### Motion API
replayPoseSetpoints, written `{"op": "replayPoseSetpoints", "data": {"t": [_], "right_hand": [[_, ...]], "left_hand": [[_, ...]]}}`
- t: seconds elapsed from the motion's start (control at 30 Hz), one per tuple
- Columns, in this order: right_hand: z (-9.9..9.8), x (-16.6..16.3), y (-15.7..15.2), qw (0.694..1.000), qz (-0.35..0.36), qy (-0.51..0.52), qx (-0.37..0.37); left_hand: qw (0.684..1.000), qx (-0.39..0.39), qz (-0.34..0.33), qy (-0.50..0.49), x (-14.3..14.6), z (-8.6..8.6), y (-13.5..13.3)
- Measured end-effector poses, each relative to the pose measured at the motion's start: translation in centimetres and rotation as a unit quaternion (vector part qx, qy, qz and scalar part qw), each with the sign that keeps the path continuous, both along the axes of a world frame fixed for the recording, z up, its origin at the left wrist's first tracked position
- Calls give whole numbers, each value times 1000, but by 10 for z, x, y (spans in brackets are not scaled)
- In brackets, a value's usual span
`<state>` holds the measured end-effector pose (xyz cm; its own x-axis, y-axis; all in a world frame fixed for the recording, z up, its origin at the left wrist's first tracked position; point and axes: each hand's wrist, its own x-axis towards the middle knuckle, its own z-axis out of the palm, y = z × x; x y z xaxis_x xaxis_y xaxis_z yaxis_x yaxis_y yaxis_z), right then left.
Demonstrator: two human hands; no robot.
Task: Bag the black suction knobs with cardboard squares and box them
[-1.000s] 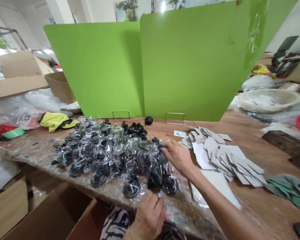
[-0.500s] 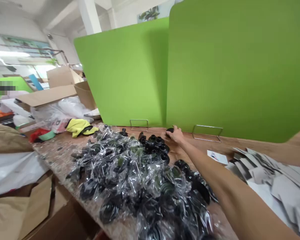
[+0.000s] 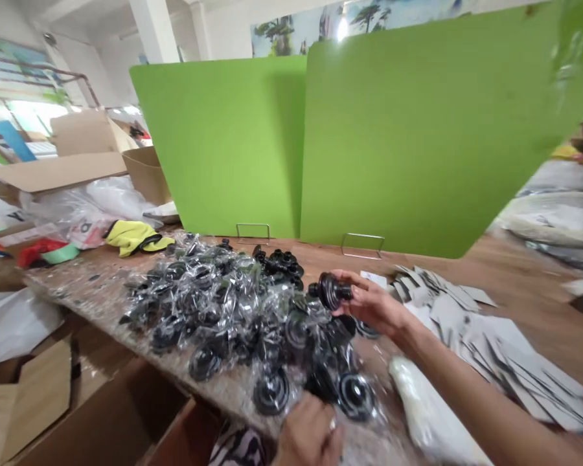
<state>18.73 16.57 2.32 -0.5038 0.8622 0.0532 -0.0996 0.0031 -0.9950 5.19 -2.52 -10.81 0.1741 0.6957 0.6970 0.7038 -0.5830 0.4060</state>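
Observation:
My right hand (image 3: 362,299) holds a black ribbed round part (image 3: 329,291) with a wide flange and a narrower stem, raised above the table. Its fingers wrap round the stem end. At the bottom edge, my left hand (image 3: 311,432) is curled and somewhat blurred; whatever may be in its fingers is hidden. Just beyond it lie black round parts in clear plastic bags (image 3: 271,391). These bagged parts spread in a big heap (image 3: 223,304) across the table. Several unbagged black parts (image 3: 284,262) sit together behind the heap.
Green partition boards (image 3: 393,149) stand along the back on wire feet. Grey-white card pieces (image 3: 505,349) lie to the right, beside a bundle of clear plastic (image 3: 418,408). A yellow cloth (image 3: 136,237) is at the left. Open cardboard boxes (image 3: 146,175) stand beyond and below the table edge.
My right hand has come back from the foot of the boards, bringing a black part toward me over the heap. My left hand has entered at the bottom. The view has shifted right.

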Motion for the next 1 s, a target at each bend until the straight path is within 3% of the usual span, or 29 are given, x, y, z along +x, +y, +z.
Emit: {"op": "replayPoseSetpoints", "data": {"t": [0.1, 0.17, 0.23, 0.33, 0.43, 0.57, 0.63, 0.7, 0.8, 0.87, 0.9, 0.97, 1.0], "right_hand": [[-3, 21, -88, 991, 33, 91, -95], [-15, 27, -140, 977, 25, 131, -166], [-31, 30, -180, 963, -9, 165, -213], [-53, 33, -219, 959, -89, 148, -225], [-64, 36, -238, 974, -103, 60, -192], [-64, 33, -255, 985, -132, -35, -108], [-67, 28, -264, 985, -119, -45, -119], [-71, 25, -273, 984, -73, -11, -165], [-75, 28, -280, 971, -9, 77, -226], [-71, 35, -277, 974, 2, 80, -210], [-67, 40, -273, 983, -15, 46, -178], [-59, 47, -261, 990, -84, -93, -62], [-55, 50, -253, 974, -121, -189, 5]], "left_hand": [[982, -114, -41, -147, 3, 29, -15], [937, -219, -49, -268, 7, 49, -28], [901, -281, -69, -323, 12, 63, -40], [853, -359, -111, -363, 17, 71, -54], [802, -433, -134, -390, 16, 70, -66], [873, -403, -104, -253, 11, 69, -80], [886, -398, -113, -211, 7, 67, -85], [870, -421, -123, -227, 2, 63, -88], [789, -499, -123, -338, -10, 55, -90], [753, -521, -117, -385, -16, 52, -87], [766, -509, -107, -377, -18, 52, -85], [838, -451, -65, -300, -19, 54, -77], [879, -411, -42, -240, -18, 55, -72]]}}
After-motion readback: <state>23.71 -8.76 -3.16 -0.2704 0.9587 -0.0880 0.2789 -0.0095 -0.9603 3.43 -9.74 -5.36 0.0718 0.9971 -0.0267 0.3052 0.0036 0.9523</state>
